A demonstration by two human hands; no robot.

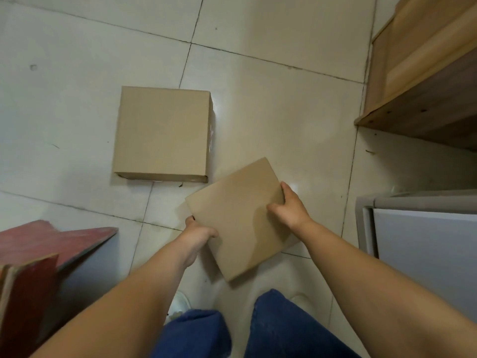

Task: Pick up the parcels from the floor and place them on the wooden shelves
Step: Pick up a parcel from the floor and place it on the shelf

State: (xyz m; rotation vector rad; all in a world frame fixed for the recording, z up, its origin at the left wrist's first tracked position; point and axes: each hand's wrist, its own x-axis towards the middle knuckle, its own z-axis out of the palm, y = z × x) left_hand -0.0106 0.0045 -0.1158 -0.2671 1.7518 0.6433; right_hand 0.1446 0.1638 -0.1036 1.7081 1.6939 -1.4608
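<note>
A plain brown cardboard parcel [235,215] is held tilted in front of me, above the tiled floor. My left hand [197,235] grips its left edge, with fingers curled under it. My right hand [289,205] clasps its right edge, thumb on top. A second, larger cardboard parcel [162,133] lies flat on the floor just beyond and to the left, apart from both hands. The wooden shelves [423,81] stand at the upper right, and no parcel shows on the visible part.
A grey-white cabinet or appliance [418,244] stands at the right, below the shelves. Red-painted wooden boards [38,254] lean at the lower left. My legs in blue jeans [258,332] and white shoes are at the bottom. Pale floor tiles [77,73] stretch beyond.
</note>
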